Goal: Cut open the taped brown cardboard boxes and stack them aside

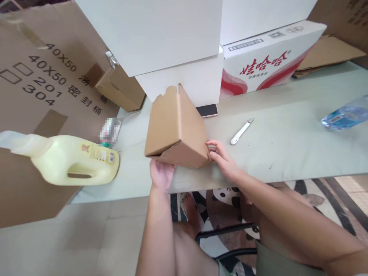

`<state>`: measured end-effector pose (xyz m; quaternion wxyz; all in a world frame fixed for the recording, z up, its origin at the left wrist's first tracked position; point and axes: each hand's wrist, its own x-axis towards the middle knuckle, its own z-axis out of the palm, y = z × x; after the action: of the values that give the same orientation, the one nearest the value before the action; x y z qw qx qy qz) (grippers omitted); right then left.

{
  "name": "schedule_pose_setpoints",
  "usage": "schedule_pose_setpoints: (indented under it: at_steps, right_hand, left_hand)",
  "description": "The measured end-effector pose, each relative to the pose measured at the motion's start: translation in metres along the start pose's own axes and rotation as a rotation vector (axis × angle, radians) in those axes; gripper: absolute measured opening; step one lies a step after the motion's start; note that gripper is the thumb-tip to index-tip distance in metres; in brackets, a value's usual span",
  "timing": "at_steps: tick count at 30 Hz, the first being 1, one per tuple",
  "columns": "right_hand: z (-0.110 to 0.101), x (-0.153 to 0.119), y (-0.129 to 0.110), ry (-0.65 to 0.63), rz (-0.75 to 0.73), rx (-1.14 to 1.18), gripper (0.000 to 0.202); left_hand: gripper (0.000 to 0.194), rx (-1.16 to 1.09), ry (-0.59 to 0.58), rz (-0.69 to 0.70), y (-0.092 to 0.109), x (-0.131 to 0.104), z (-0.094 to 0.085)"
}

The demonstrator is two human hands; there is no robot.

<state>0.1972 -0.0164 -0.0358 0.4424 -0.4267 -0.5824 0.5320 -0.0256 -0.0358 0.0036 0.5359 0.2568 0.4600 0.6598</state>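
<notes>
A brown cardboard box [178, 130] is tilted over the table near its front edge, with notched flaps at its upper end. My left hand [162, 174] is under the box's near left corner; its fingers are hidden beneath the cardboard. My right hand [221, 155] touches the box's lower right corner with its fingertips, the fingers slightly curled and apart. A white utility knife [242, 131] lies on the table to the right of the box. Behind the box, a dark phone [207, 110] lies partly hidden.
On the left are a yellow detergent bottle [77, 159], a large printed carton [25, 96] and a small brown box [122, 88]. White boxes [178, 34] and a red-and-white carton [264, 61] stand behind. A water bottle [345, 114] lies on the table [287, 138] at right.
</notes>
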Motion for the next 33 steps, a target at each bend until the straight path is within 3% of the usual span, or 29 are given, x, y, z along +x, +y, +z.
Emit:
schedule_pose_setpoints:
  at_steps: [5, 12, 15, 19, 25, 30, 33]
  right_hand:
    - [-0.001, -0.001, -0.005, -0.022, 0.018, 0.039, 0.041]
    - [-0.005, -0.004, -0.006, -0.186, -0.034, 0.063, 0.044]
    - [-0.008, -0.006, -0.008, -0.183, -0.064, 0.062, 0.045]
    - [-0.013, -0.007, -0.011, -0.116, -0.099, 0.072, 0.049]
    - [-0.014, -0.006, -0.007, -0.055, -0.15, 0.13, 0.045]
    - [-0.014, 0.0, 0.0, 0.036, -0.08, 0.231, 0.047]
    - [-0.016, 0.003, 0.001, 0.096, -0.074, 0.205, 0.045]
  left_hand:
    - [0.067, -0.056, 0.105, 0.17, 0.025, -0.003, 0.002]
    - [0.065, 0.029, -0.015, 0.361, 0.039, -0.018, 0.018]
    - [0.056, 0.021, -0.027, 0.406, 0.04, -0.019, 0.02]
    - [0.051, -0.04, 0.006, 0.322, 0.041, -0.014, 0.015]
    - [0.045, -0.07, 0.147, 0.144, 0.038, 0.001, 0.0]
    - [0.025, -0.02, 0.241, -0.035, 0.031, 0.011, -0.012]
    - [0.018, 0.022, 0.288, -0.062, 0.027, 0.014, -0.012]
